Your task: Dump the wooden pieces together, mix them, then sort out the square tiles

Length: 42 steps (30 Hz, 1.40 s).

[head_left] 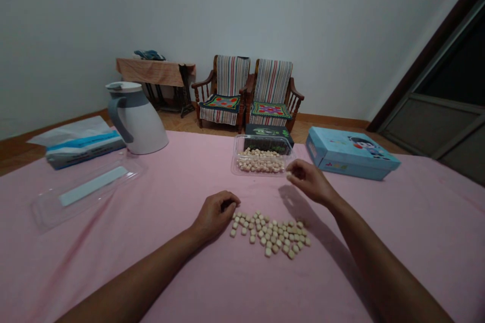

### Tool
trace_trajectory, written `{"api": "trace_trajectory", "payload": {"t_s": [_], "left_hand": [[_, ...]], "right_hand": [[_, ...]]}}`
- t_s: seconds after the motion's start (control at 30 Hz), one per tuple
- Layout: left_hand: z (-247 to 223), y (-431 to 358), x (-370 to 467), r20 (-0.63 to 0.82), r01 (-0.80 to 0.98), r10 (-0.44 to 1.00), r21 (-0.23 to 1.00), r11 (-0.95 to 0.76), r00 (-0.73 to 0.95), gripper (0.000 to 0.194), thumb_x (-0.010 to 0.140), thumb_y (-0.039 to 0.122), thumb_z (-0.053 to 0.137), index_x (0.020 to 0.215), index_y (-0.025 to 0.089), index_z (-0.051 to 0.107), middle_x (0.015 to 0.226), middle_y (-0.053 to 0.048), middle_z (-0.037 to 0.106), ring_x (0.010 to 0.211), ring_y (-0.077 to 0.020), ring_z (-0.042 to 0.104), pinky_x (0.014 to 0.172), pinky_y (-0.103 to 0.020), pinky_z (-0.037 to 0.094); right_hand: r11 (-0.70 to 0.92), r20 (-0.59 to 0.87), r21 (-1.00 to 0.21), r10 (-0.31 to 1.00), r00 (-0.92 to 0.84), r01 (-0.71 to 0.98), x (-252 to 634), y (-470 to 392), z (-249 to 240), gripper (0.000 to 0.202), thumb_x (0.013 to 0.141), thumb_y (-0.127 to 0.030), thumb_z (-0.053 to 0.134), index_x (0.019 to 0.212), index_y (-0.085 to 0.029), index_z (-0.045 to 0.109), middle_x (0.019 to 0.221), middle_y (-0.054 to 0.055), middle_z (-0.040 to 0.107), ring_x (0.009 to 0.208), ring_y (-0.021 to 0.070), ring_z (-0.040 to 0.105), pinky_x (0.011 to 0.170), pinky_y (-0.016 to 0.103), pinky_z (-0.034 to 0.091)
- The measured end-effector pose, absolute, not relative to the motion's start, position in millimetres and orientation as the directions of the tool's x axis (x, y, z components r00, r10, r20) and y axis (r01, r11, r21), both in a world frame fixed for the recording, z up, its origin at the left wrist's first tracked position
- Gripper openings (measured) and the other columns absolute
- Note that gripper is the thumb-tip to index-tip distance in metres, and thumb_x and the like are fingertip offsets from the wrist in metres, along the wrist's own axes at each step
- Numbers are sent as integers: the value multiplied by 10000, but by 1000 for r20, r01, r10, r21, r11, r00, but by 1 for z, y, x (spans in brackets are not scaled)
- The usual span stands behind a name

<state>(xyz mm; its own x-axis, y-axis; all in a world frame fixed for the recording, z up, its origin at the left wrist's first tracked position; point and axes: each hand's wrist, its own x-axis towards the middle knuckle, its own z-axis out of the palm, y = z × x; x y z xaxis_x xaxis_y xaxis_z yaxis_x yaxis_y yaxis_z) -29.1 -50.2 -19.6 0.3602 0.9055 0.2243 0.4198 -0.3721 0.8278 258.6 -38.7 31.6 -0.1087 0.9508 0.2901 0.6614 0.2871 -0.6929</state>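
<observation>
Pale cubes (273, 238) lie loose on the pink cloth (212, 282), and I take that spread as my clock's centre. At 12 stands a clear container (235, 159) holding more. At 1 o'clock the right hand (308, 180) pinches what looks like one cube (289, 174) beside the container; so slight a fingertip grip could let it drop. At 10 the left hand (216, 214) rests curled; I can't tell whether it grasps anything. A careless sweep there could scatter the nearest cubes.
</observation>
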Motion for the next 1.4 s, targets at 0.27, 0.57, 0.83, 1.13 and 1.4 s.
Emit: {"api": "trace_trajectory", "payload": {"t_s": [0.27, 0.57, 0.83, 1.13, 1.4], "left_hand": [[-20, -50, -30, 246, 419, 899, 818, -393, 362, 183, 768, 194, 511, 803, 154, 687, 777, -42, 677, 702, -146, 583, 641, -237, 438], [-22, -48, -31, 238, 421, 898, 819, -391, 370, 178, 779, 200, 513, 817, 156, 681, 783, -38, 678, 701, -142, 588, 640, -234, 440], [-21, -49, -29, 229, 426, 904, 822, -378, 361, 174, 767, 198, 515, 802, 157, 680, 765, -36, 678, 698, -142, 593, 635, -230, 440], [-20, -49, -29, 224, 432, 903, 819, -379, 367, 170, 775, 183, 513, 805, 153, 678, 779, -37, 672, 704, -141, 588, 639, -228, 435], [-14, -59, -30, 312, 443, 809, 710, -547, 498, 175, 835, 271, 543, 925, 162, 647, 844, -58, 641, 760, -149, 585, 699, -250, 457]], "right_hand": [[260, 348, -840, 932, 106, 476, 261, -35, 31, 169, 771, -286, 548, 889, -168, 572, 815, 53, 650, 745, 167, 638, 686, 298, 509], [282, -390, -386, 813, -432, 878, 259, -63, 36, 144, 609, -114, 618, 740, -167, 643, 753, 30, 657, 653, 138, 556, 545, 217, 378], [300, -327, -352, 848, -417, 886, 258, -57, 20, 139, 591, -80, 591, 686, -176, 621, 691, 15, 628, 629, 131, 530, 558, 226, 370], [340, 480, -725, 873, 86, 600, 257, -44, 47, 230, 808, -297, 544, 1009, -184, 552, 1011, 81, 630, 812, 164, 616, 700, 292, 501], [283, 257, -645, 955, -147, 709, 248, -58, 24, 280, 858, -406, 500, 966, -169, 601, 964, 88, 652, 872, 197, 608, 759, 335, 512]]}}
